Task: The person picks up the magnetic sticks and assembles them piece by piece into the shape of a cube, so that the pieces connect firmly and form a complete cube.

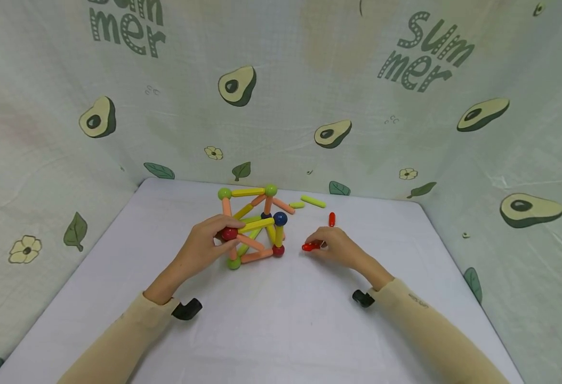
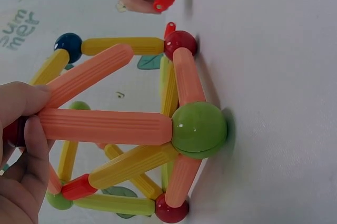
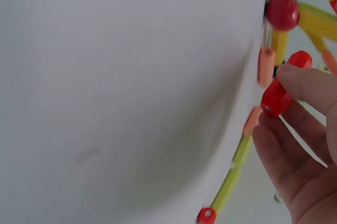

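Note:
A frame of magnetic rods and balls stands on the white table, with yellow, pink and lime rods joined by green, blue and red balls. My left hand (image 1: 203, 244) holds it at a red ball (image 1: 229, 233) on its upper near corner, thumb and fingers around the joint. From that joint a pink rod (image 2: 92, 75) slants out, its far end attached to nothing. Right of the frame, my right hand (image 1: 339, 248) pinches a short red rod (image 3: 277, 97) between thumb and fingers, low over the table. A green ball (image 2: 199, 130) forms the near bottom corner.
Behind my right hand lies another short red rod (image 1: 331, 219). Farther back are a long lime rod (image 1: 313, 201), a short lime rod (image 1: 297, 205) and a pink rod (image 1: 283, 206) beside the frame. A printed cloth (image 1: 281, 122) walls the table's back and sides.

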Demonstrator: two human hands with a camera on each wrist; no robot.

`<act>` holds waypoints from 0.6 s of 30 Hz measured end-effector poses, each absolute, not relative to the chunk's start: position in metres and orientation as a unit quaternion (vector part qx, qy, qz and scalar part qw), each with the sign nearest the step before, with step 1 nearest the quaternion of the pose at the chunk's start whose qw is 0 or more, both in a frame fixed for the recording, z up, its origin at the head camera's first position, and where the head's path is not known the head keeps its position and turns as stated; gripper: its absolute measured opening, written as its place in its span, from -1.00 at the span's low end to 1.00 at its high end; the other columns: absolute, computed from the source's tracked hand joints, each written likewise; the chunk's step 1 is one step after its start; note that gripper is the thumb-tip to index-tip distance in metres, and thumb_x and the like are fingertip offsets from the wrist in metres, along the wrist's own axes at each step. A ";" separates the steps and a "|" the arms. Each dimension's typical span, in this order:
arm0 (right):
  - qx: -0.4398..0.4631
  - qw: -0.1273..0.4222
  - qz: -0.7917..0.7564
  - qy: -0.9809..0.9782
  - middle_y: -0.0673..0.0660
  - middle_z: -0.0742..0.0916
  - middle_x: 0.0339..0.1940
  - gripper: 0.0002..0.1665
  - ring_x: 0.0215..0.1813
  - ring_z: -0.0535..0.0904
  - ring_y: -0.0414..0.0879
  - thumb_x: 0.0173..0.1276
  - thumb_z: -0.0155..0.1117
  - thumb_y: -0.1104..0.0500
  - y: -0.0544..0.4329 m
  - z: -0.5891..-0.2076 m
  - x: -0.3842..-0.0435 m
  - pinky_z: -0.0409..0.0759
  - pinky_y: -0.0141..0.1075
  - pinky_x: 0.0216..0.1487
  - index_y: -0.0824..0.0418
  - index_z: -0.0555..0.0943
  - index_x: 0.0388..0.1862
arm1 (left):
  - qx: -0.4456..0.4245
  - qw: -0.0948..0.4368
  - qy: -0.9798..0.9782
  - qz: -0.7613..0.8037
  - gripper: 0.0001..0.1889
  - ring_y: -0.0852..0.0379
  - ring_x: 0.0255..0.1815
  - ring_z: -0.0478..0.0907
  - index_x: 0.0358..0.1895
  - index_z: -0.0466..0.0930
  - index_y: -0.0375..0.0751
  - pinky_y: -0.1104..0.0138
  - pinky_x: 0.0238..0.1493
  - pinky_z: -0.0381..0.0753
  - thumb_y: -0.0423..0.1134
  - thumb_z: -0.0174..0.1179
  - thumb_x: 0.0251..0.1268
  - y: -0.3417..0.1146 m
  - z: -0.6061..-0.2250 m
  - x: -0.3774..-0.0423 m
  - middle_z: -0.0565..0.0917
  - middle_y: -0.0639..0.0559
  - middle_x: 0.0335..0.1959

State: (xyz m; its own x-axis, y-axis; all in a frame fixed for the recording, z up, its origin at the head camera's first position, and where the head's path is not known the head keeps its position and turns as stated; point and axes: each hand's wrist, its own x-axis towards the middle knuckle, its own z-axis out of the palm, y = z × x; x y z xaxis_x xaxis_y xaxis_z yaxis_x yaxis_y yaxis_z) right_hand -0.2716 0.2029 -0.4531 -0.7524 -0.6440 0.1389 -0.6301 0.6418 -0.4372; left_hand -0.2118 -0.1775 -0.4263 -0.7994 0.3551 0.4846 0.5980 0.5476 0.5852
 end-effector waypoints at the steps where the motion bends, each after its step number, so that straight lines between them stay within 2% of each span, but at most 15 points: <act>1: -0.359 0.012 -0.244 0.901 -0.01 0.81 -0.09 -0.69 -0.08 0.68 -0.12 0.37 0.54 0.29 0.197 -0.454 -0.268 0.75 -0.19 0.00 0.15 0.80 0.08 | -0.277 0.158 -0.865 -0.388 -0.50 0.15 -0.10 0.64 0.20 0.73 -0.06 0.36 -0.15 0.73 -0.46 0.55 0.20 -0.178 -0.426 -0.212 0.72 0.04 0.10; 11: -0.391 -0.003 -0.310 0.866 0.04 0.82 -0.15 -0.67 -0.15 0.73 -0.04 0.36 0.54 0.31 0.137 -0.453 -0.242 0.78 -0.18 -0.09 0.22 0.80 0.09 | -0.280 0.156 -0.863 -0.390 -0.54 0.17 -0.10 0.65 0.20 0.73 -0.08 0.37 -0.15 0.74 -0.42 0.54 0.24 -0.179 -0.427 -0.213 0.73 0.03 0.11; 18: -0.381 -0.041 -0.321 0.866 0.04 0.82 -0.19 -0.72 -0.19 0.72 -0.12 0.35 0.55 0.30 0.112 -0.454 -0.239 0.79 -0.16 -0.12 0.21 0.81 0.04 | -0.281 0.156 -0.862 -0.391 -0.52 0.16 -0.11 0.65 0.20 0.73 -0.08 0.37 -0.16 0.74 -0.45 0.54 0.21 -0.179 -0.427 -0.214 0.73 0.02 0.11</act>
